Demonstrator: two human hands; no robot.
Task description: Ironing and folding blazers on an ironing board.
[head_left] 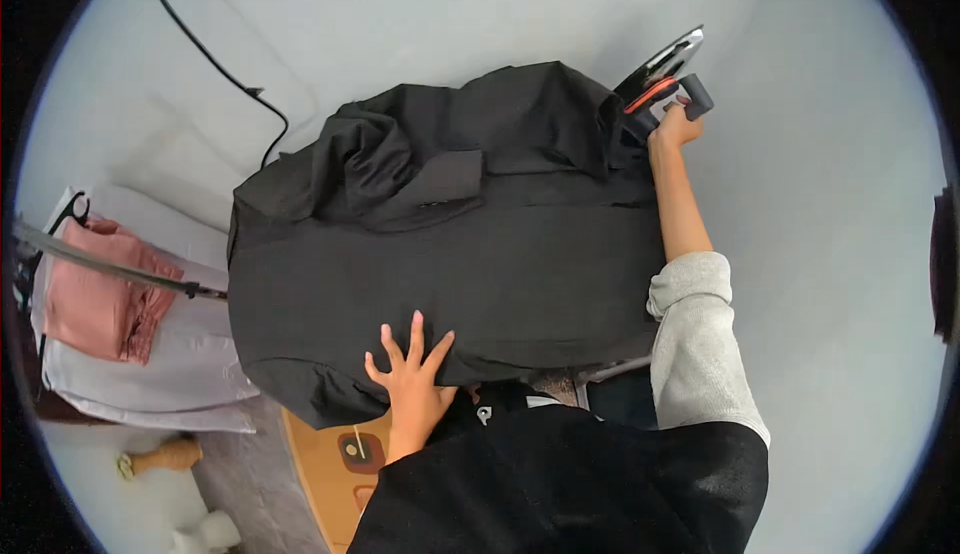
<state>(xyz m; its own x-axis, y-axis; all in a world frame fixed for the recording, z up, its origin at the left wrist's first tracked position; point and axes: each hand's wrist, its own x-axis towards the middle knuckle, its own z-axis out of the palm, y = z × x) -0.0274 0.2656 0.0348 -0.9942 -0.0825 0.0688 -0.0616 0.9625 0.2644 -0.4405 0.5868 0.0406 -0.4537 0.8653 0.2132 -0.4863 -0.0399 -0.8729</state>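
A black garment (450,279), with a collar or cuff-like band and loose folds along its far side, is spread over a padded surface that it covers almost wholly. My left hand (413,386) lies on its near edge, fingers spread apart. At the far right end, my right hand (678,126) is closed around the handle of a clothes iron (652,92). The iron is dark with an orange-red stripe, tipped up on its end so its shiny metal plate faces away from me. Whether the iron touches the cloth cannot be told.
A black cord (215,64) hangs by the pale wall at the back left. A metal pole (110,264) crosses in front of folded pink clothing (100,299) on a white-covered surface (200,374). An orange-brown mat (315,469) and a tan vase-like object (165,457) are lower left.
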